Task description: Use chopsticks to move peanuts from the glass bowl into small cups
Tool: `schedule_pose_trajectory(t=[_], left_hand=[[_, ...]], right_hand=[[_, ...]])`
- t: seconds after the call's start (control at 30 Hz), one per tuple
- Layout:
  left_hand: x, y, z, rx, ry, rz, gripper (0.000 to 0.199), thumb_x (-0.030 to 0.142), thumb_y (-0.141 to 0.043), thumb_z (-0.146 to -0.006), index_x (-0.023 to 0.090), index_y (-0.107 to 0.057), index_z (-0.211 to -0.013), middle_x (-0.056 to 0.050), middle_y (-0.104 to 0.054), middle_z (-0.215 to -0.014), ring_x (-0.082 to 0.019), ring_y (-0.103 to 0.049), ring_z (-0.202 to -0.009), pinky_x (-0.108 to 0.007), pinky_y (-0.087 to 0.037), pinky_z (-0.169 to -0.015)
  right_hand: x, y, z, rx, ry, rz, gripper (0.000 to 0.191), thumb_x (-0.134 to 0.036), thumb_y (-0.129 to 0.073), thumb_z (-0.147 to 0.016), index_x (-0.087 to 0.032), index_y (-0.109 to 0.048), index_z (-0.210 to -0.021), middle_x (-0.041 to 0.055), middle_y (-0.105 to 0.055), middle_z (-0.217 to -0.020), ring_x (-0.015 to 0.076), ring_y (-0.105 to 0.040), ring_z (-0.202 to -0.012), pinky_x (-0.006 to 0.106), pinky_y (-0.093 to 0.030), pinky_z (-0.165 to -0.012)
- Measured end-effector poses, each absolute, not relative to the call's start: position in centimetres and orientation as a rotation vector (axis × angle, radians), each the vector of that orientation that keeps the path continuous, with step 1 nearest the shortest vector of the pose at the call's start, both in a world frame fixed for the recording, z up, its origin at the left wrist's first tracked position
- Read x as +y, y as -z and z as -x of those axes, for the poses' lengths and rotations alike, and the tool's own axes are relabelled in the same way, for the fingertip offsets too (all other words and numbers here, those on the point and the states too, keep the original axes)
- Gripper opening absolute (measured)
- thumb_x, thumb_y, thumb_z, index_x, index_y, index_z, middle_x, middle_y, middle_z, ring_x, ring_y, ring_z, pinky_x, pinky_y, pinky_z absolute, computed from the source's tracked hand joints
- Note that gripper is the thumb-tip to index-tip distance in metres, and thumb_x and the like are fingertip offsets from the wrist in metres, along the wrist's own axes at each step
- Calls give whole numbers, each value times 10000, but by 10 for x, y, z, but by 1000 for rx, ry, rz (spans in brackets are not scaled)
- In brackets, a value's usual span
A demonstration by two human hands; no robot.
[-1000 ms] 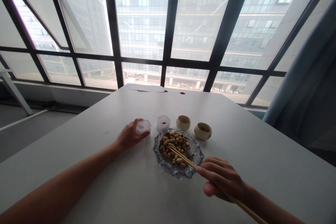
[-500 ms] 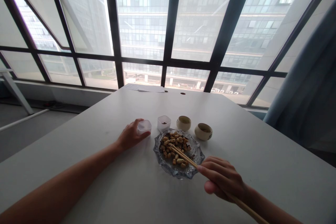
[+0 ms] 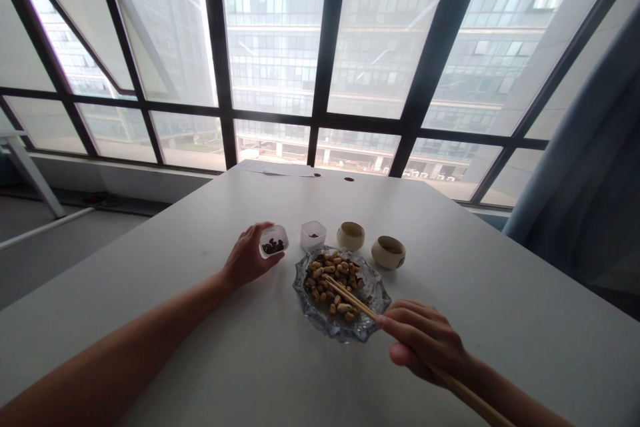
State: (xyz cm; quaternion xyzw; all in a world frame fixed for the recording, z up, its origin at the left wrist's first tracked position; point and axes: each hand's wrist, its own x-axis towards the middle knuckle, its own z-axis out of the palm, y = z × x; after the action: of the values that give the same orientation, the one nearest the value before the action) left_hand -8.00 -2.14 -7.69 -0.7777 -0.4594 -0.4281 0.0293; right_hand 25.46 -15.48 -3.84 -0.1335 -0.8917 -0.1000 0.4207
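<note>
My left hand point(image 3: 249, 256) is closed around a small clear plastic cup point(image 3: 283, 233), tilted toward me so that several dark seeds point(image 3: 273, 246) show inside. In my right hand point(image 3: 427, 337) a pair of wooden chopsticks point(image 3: 353, 299) is gripped, tips resting among the peanuts point(image 3: 320, 271). These peanuts, with some dark pieces among them, lie in a scalloped glass dish point(image 3: 333, 329) between my hands. Just behind the dish stands a second clear plastic cup point(image 3: 313, 244) with a few dark bits at its bottom.
Two small cream-coloured ceramic cups point(image 3: 351, 236) stand behind and to the right of the dish. Papers point(image 3: 280, 169) lie at the far end of the white table point(image 3: 200, 347), by the windows. A blue curtain point(image 3: 575, 140) hangs at the right.
The plastic cup in my left hand has tipped toward me, bringing the dark seeds in it into sight. My right hand and the chopsticks have hardly moved.
</note>
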Motion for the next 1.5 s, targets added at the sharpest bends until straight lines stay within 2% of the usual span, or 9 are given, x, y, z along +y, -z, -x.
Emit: schedule_pose_trajectory(t=[0.33, 0.67, 0.9, 1.17, 1.33, 1.5], left_hand=[[-22, 75, 80, -1633, 1216, 2383, 590, 468, -693, -771, 222, -491, -1267, -116, -684, -1209, -303, -666, -1096, -472, -510, -976], [-23, 72, 79, -1721, 1121, 2394, 577, 545, -655, -775, 206, -561, -1232, -122, -682, -1237, -314, -665, -1100, -469, -501, -993], [-21, 73, 81, -1636, 1197, 2414, 536, 618, -503, -879, 190, -585, -1191, -126, -692, -1203, -305, -671, -1080, -470, -525, -944], [-23, 72, 82, -1607, 1267, 2378, 494, 590, -514, -890, 186, -605, -1160, -111, -717, -1148, -286, -693, -1012, -465, -532, -934], [-25, 69, 81, -1611, 1301, 2345, 477, 596, -545, -876, 196, -601, -1131, -91, -727, -1101, -259, -710, -911, -437, -553, -884], [-26, 69, 80, -1619, 1307, 2338, 476, 601, -569, -855, 213, -598, -1128, -75, -733, -1078, -254, -709, -899, -416, -560, -847]], right_hand=[[-155, 39, -255, -2245, 256, 350, 281, -313, -415, -1042, -114, -563, -1173, 85, -649, -704, 184, -599, -602, 297, -511, -541], [-155, 37, -254, -2238, 245, 362, 265, -295, -401, -1043, -141, -571, -1175, 75, -645, -691, 185, -605, -586, 298, -518, -536], [-154, 40, -255, -2229, 246, 354, 278, -282, -413, -1037, -114, -585, -1176, 88, -652, -706, 191, -621, -607, 302, -526, -546], [-156, 36, -252, -2223, 273, 367, 272, -283, -397, -1042, -115, -588, -1138, 88, -659, -699, 183, -616, -596, 285, -528, -538], [-157, 35, -252, -2222, 288, 377, 277, -286, -379, -1049, -127, -586, -1140, 74, -657, -693, 177, -624, -595, 281, -531, -537], [-156, 37, -253, -2211, 273, 382, 265, -291, -393, -1045, -133, -588, -1131, 77, -658, -691, 184, -630, -587, 290, -533, -532]])
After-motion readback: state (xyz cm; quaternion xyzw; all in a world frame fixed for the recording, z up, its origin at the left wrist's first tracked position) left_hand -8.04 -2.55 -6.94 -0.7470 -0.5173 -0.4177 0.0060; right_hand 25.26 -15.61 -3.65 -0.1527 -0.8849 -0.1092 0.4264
